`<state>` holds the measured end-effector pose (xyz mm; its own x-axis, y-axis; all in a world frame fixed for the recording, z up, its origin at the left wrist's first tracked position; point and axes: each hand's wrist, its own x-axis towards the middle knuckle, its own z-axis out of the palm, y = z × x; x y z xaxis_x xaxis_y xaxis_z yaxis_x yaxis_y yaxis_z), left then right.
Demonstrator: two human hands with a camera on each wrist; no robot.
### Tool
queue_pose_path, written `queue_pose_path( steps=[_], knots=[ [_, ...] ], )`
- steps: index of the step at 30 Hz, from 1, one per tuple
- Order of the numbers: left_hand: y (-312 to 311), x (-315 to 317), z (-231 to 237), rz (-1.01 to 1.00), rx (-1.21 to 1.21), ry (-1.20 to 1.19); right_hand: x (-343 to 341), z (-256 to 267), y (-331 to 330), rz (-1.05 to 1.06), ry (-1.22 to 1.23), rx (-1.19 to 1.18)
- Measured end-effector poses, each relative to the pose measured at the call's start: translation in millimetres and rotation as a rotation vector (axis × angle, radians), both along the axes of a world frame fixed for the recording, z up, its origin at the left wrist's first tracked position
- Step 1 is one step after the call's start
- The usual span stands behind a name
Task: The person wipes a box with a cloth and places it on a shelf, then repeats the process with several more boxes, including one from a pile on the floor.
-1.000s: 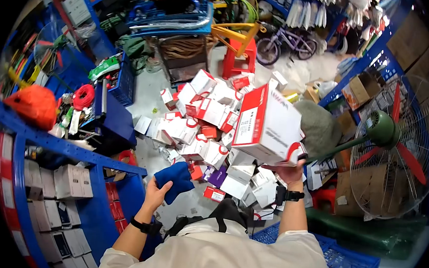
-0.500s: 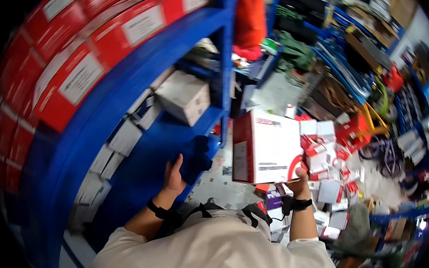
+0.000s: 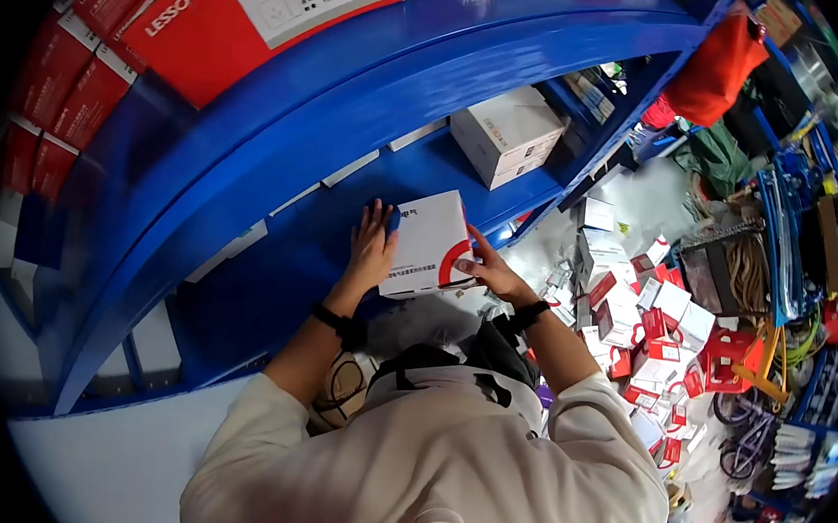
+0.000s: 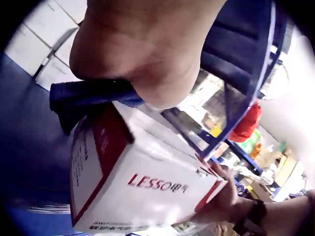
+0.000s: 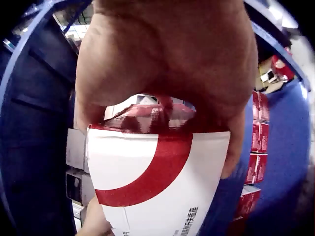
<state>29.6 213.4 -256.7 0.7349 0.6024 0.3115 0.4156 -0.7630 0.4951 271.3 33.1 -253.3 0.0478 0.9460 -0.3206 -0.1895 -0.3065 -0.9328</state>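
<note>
A white box with a red end and "LESSO" printing (image 3: 430, 243) is held in front of the body, over the edge of the blue shelf (image 3: 291, 282). The right hand (image 3: 498, 272) grips its right end, thumb on one face and fingers round the other side, as the right wrist view shows (image 5: 167, 59). On the box's left side lies the left hand (image 3: 371, 248), its fingers straight. A dark blue cloth (image 4: 93, 96) sits under that palm, against the box's red edge. Most of the cloth is hidden in the head view.
A larger white carton (image 3: 507, 137) stands deeper on the shelf, with more boxes along its back. Red LESSO cartons (image 3: 261, 17) line the level above, behind a blue beam (image 3: 403, 66). Many boxes (image 3: 643, 326) lie heaped on the floor at right.
The person has turned left from the floor pile to the shelf. The right hand brought the box along; the left hand, with the cloth, has come against its left side.
</note>
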Motion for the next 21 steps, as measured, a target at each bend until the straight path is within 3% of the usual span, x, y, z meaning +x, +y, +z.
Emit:
queue_pose_path(
  steps=[2,3,6,7,8,10,12,13,16,21],
  knots=[
    [4,7,-26,0.096,-0.022,0.234,-2,-12,14,0.026,-0.036,-0.034],
    [-20,21,-4,0.121,-0.007,0.332,-2,-19,20,0.029,-0.024,-0.049],
    [-64,64,6,-0.127,-0.029,0.242,10,-72,32,0.1,0.013,0.009],
    [-77,80,16,-0.222,-0.083,0.206,8,-58,25,0.053,0.189,0.128],
    [-85,95,22,-0.32,-0.138,0.166,17,-88,32,0.177,0.211,0.19],
    [-70,115,19,-0.328,-0.188,0.126,36,-83,23,0.14,0.387,-0.01],
    [-40,125,16,-0.237,-0.017,0.144,46,-90,34,0.171,0.166,-0.086],
    [-25,126,13,-0.163,0.036,0.251,42,-71,29,0.023,0.204,-0.067],
    [-10,111,3,0.06,-0.036,0.305,48,-72,44,-0.029,0.203,-0.086],
    [-57,71,-3,0.229,0.006,0.531,57,-92,66,-0.092,0.138,-0.072]
  ],
)
